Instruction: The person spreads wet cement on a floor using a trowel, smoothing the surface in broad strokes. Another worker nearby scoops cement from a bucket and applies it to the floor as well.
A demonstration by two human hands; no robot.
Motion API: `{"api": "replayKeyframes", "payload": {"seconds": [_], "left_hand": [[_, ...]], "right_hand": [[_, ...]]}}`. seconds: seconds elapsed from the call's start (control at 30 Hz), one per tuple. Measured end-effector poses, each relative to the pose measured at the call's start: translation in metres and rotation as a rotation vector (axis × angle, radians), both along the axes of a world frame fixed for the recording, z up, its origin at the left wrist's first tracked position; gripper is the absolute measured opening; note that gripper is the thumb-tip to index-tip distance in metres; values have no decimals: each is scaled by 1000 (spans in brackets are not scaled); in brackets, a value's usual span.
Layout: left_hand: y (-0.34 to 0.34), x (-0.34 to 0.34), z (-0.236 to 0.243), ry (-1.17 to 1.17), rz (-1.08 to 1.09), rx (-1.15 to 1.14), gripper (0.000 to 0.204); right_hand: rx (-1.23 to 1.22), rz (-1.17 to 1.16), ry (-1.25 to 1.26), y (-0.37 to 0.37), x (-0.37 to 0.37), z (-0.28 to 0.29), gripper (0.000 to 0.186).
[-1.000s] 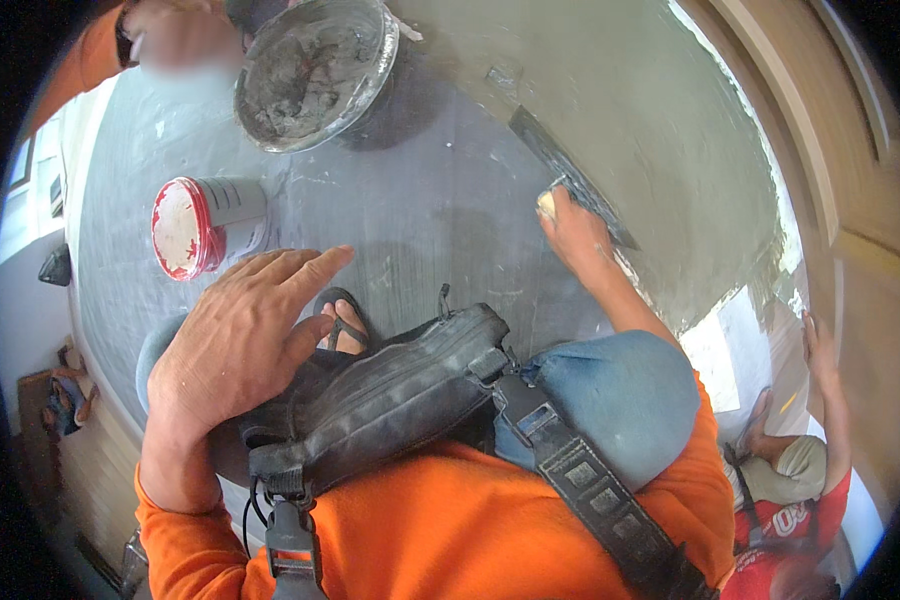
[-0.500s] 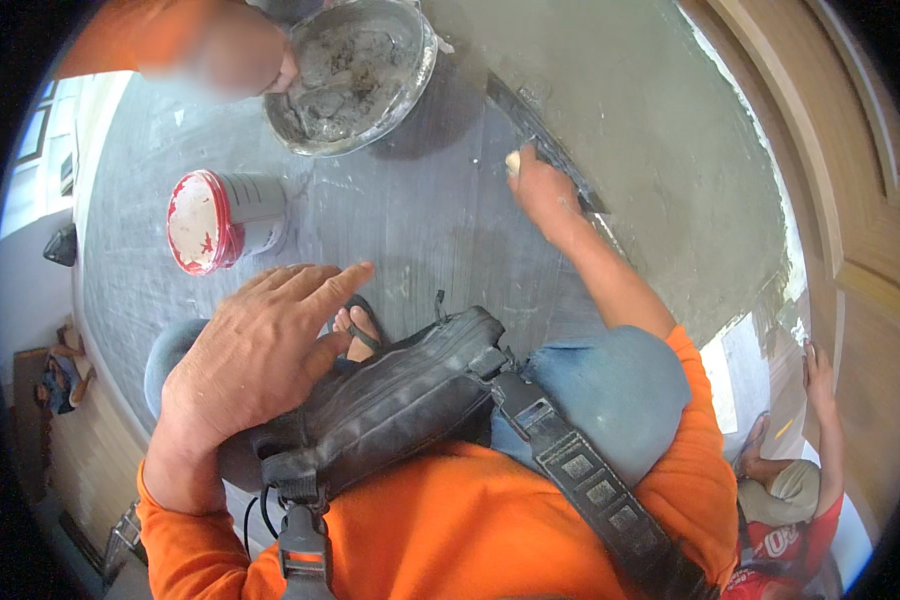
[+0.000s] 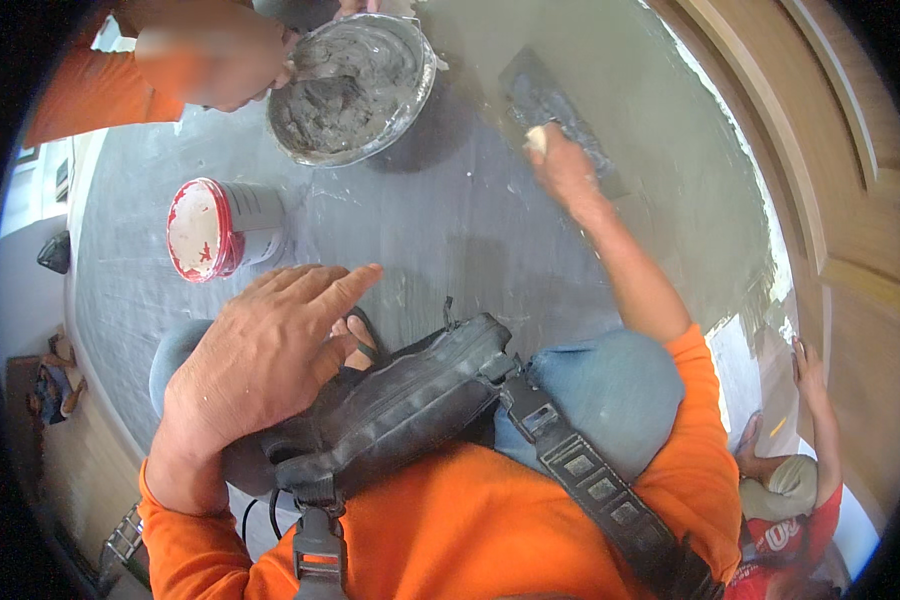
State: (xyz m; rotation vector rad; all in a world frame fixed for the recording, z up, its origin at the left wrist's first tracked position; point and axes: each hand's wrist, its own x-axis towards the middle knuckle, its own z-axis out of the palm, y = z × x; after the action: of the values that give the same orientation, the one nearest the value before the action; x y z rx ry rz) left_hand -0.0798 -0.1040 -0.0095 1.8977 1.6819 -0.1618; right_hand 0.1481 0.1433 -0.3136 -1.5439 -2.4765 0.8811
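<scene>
My right hand point(image 3: 568, 168) grips a steel plastering trowel point(image 3: 545, 95) by its pale handle. The blade, smeared with grey, lies over the edge of the wet grey-green cement coat point(image 3: 670, 150). Above the black bag point(image 3: 400, 385) at my waist, my left hand point(image 3: 260, 350) is held palm down, fingers stretched out and holding nothing. To the left of the trowel is a round tub point(image 3: 355, 90) of thick grey mortar. A white bucket point(image 3: 255, 225) with a red-rimmed, paint-chipped lid stands on the dark grey surface point(image 3: 420, 220) beyond my left hand.
A person in an orange sleeve point(image 3: 100, 95) leans in beside the mortar tub. Wooden door or panel framing point(image 3: 860, 220) runs along the right side. Another person in a red shirt point(image 3: 795, 535) crouches at lower right. A dark bag point(image 3: 55, 252) sits at far left.
The trowel has turned from edge-on to showing its blade's broad face, and my right hand has shifted slightly right. The co-worker has leaned lower beside the tub. My left hand stays put.
</scene>
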Motion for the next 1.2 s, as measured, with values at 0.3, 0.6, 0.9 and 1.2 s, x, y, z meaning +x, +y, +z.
{"api": "replayKeyframes", "payload": {"seconds": [0.3,0.6,0.9,1.2], "left_hand": [[-17,-2,11,-5,111,-59,65],[-13,-17,14,9,110,-105,69],[30,9,18,69,-190,-76,65],[44,85,15,-163,-672,53,67]], "right_hand": [[-66,105,-38,4,-82,-17,39],[-32,-36,-8,36,-91,-16,39],[-84,-319,221,51,20,30,35],[94,-422,-185,84,164,130,34]]}}
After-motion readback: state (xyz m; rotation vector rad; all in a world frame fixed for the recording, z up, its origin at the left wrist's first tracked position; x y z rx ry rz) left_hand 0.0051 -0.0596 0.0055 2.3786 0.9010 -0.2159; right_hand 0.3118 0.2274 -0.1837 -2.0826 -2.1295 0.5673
